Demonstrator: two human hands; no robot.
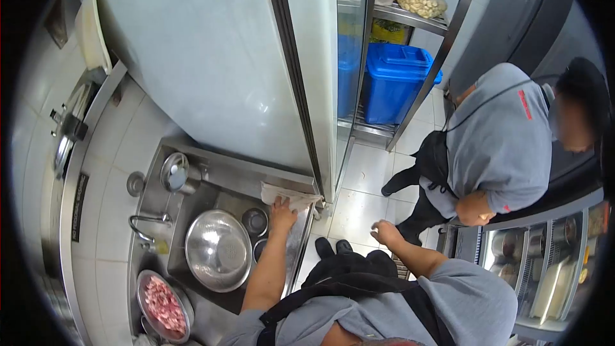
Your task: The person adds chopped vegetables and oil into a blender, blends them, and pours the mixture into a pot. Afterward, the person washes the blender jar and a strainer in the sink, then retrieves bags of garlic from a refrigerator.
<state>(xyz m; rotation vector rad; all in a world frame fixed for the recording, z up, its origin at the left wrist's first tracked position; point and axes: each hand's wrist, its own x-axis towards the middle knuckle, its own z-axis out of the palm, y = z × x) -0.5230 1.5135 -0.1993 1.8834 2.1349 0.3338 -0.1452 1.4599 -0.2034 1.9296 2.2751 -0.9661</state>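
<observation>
My left hand [282, 215] is at the right rim of the steel sink, its fingers closed on the edge of a pale cloth [291, 197] that lies over the rim. Out over the floor, my right hand [384, 233] hangs with its fingers curled; whether anything is in them is too small to tell. Inside the sink basin sits a large steel colander [218, 250], with small dark bowls [255, 221] beside it. A steel bowl of raw cut meat [164, 306] stands at the sink's lower left.
A faucet [146, 227] and a steel pot [179, 173] are at the sink's left. Another person [500, 134] in a grey shirt stands at the right, near an open chilled cabinet [544, 269]. A blue lidded bin [397, 80] stands on a metal rack behind glass.
</observation>
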